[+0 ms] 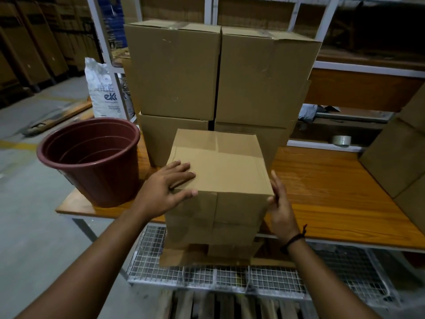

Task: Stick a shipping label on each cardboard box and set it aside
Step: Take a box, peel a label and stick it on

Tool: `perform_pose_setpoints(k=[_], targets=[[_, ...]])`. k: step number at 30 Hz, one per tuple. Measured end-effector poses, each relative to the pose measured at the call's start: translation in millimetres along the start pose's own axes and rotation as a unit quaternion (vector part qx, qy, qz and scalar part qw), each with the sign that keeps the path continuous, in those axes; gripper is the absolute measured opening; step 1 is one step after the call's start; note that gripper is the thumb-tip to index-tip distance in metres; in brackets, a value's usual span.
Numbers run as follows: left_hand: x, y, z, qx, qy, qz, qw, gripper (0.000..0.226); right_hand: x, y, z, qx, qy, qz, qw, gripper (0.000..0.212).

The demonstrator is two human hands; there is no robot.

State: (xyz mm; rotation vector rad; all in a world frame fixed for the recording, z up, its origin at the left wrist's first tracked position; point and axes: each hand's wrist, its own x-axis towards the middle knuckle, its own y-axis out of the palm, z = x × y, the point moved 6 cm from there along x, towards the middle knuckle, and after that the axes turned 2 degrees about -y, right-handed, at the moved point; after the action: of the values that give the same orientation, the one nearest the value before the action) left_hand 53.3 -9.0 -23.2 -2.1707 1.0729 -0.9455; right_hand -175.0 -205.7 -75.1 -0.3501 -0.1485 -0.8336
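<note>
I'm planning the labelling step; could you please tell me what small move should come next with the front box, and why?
Probably push the front box further onto the table: the left hand lies flat on its top, the right hand presses its side, its top shows no label, and it seems to overhang the near edge.

Only legible txt: blue letters "ek" on white sack (99,88), rest of word cut off by rack post (104,42). Small print below too blurred to read.
</note>
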Motion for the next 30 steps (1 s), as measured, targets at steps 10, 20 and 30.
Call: perform_pose_setpoints(k=[10,20,30], targets=[[63,-8,22,-0.222,-0.275,0.029,0.935,0.073,102,-5,8,0.037,0.227,0.087,0.969,0.078],[48,-1,17,-0.211,-0.182,-0.002,0.961,0.101,68,-15,27,-0.080,0.052,0.025,0.995,0.076],[4,2,3,-0.151,-0.115,-0.077,0.979,0.107,58,-21,54,-0.079,0.019,-0.034,0.996,0.073]])
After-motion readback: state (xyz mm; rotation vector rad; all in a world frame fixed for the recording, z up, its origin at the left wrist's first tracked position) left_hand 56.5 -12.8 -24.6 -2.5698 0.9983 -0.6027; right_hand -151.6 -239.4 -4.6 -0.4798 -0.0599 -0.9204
